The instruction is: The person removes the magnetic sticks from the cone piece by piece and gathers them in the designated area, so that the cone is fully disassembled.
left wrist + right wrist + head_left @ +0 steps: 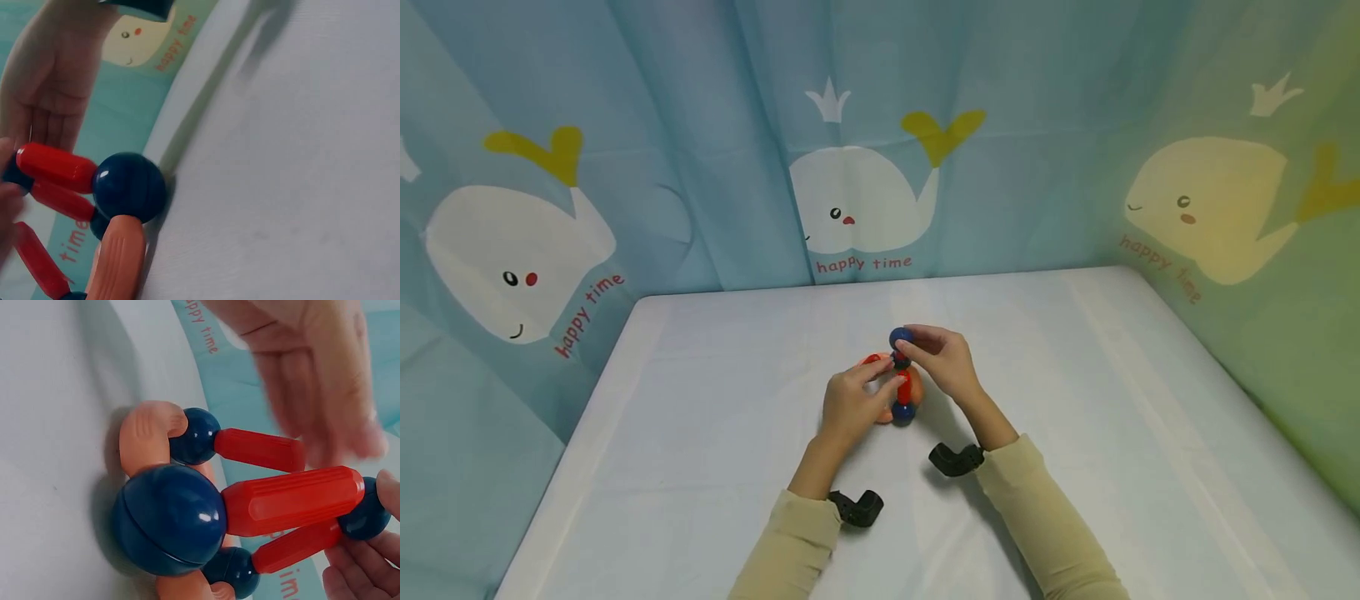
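Note:
Magnetic rods and balls form a small frame in the head view. At its base are curved orange rods (pixel 145 434) joined by dark blue balls (pixel 169 519). Red rods (pixel 294 500) slant up from the base. My right hand (pixel 946 360) pinches the upper blue ball (pixel 901 337); two red rods meet that ball in the right wrist view. Another red rod (pixel 259 449) ends apart from it. My left hand (pixel 853 404) is close around the rods, its fingers extended and blurred beside the upper ends in the right wrist view.
A white-covered table (pixel 715 433) lies under the frame, with a blue whale-print curtain (pixel 715 167) along its back and sides. Black wrist cameras (pixel 859 508) sit at both cuffs, and light sleeves (pixel 1048 508) cover the forearms.

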Motion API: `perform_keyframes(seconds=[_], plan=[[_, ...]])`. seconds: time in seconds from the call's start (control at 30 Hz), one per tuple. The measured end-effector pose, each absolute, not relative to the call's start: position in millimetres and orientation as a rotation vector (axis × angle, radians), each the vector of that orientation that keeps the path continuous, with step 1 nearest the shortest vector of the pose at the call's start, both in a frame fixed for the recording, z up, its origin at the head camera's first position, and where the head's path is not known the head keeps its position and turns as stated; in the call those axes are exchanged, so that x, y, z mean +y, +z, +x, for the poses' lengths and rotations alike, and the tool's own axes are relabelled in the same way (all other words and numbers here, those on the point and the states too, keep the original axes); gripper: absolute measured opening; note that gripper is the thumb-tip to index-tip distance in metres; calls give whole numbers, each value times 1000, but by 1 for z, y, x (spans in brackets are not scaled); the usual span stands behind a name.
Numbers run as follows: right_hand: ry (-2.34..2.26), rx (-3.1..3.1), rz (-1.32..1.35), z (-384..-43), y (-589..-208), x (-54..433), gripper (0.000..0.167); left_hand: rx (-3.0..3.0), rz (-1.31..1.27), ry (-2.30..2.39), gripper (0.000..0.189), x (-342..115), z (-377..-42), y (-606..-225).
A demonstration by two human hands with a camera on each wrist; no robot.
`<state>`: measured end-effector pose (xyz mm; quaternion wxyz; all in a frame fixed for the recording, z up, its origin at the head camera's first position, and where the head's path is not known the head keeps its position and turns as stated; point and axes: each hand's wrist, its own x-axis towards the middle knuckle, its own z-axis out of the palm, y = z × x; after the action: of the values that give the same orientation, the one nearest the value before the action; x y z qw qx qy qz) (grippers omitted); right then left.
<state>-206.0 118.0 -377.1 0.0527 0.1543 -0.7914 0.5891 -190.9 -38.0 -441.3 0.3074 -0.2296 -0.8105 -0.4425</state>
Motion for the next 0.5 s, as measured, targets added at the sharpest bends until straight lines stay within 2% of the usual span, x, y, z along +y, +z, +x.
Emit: perform_keyframes(seconds=[0.13, 0.3, 0.5], plan=[[1797, -2411, 445, -210, -379, 119, 35, -2022, -525, -1225, 41, -42, -203, -441], [1839, -2401, 405, -224, -393, 125, 38, -2206, -509, -1257, 50, -41, -221, -440], [1914, -2354, 440, -234, -409, 128, 40, -2388, -512, -1348, 39, -34, -236, -439]])
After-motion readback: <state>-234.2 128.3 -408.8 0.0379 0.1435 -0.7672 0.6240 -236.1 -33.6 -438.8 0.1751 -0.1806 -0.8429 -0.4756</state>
